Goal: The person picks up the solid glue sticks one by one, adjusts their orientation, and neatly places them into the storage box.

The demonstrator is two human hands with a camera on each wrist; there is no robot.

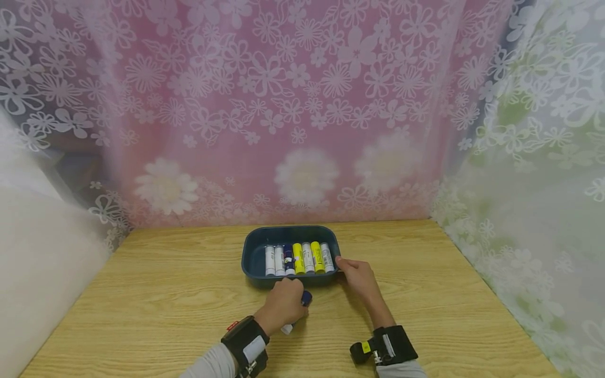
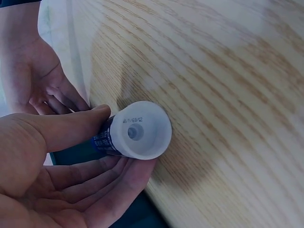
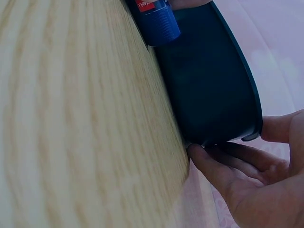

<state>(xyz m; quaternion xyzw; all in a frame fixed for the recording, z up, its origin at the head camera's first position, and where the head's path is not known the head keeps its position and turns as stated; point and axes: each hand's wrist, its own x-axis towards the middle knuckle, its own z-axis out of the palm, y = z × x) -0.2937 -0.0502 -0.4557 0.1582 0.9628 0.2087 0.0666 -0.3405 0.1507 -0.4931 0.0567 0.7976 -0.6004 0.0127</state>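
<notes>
My left hand (image 1: 282,303) grips a dark blue glue stick (image 1: 306,298) just in front of a dark teal plastic bin (image 1: 252,260). The white hollow base of that glue stick (image 2: 142,130) faces the left wrist camera; its blue cap (image 3: 161,27) shows beside the bin's wall in the right wrist view. At the bin's right front corner, my right hand (image 1: 361,278) holds on, thumb at the rim and fingers (image 3: 213,166) against the lower side. Inside the bin lies a row of several glue sticks: white ones (image 1: 270,261), yellow ones (image 1: 299,259) and a dark blue one (image 1: 288,254).
The bin stands near the back edge of a wood-grain table (image 1: 165,294). A floral curtain (image 1: 302,105) hangs behind it, and pale patterned sheets (image 1: 543,210) flank the sides. Each wrist wears a black strap (image 1: 396,345) with a camera.
</notes>
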